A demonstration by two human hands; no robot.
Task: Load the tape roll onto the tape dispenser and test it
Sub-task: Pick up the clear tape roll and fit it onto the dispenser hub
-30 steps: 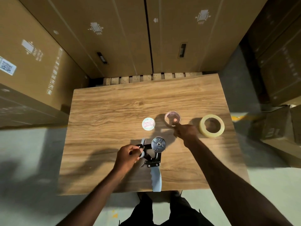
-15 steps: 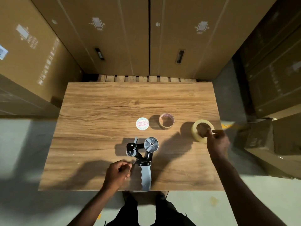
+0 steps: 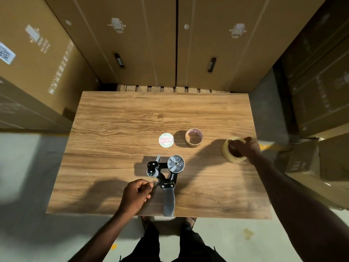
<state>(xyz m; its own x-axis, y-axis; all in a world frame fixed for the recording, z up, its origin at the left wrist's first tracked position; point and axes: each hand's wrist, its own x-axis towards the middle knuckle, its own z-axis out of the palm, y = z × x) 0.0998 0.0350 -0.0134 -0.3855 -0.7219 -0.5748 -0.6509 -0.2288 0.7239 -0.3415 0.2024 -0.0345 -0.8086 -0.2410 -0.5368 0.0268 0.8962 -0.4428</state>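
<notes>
The right hand (image 3: pixel 247 148) has left the empty core (image 3: pixel 194 138) and now grips the clear tape roll (image 3: pixel 231 156), tilting it up. The left hand (image 3: pixel 137 193), curled, pinches the tape dispenser (image 3: pixel 168 174) by its frame. Loading can begin.

Wood-grain table (image 3: pixel 117 129) (matt), glossy tape roll (image 3: pixel 227 155)

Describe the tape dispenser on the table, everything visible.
The tape dispenser lies flat near the table's front edge, its hub empty. It has a black metal-looking frame, a grey round hub on the right, a small roller on the left and a grey handle reaching past the front edge. The left hand pinches a small part beside its frame.
</notes>
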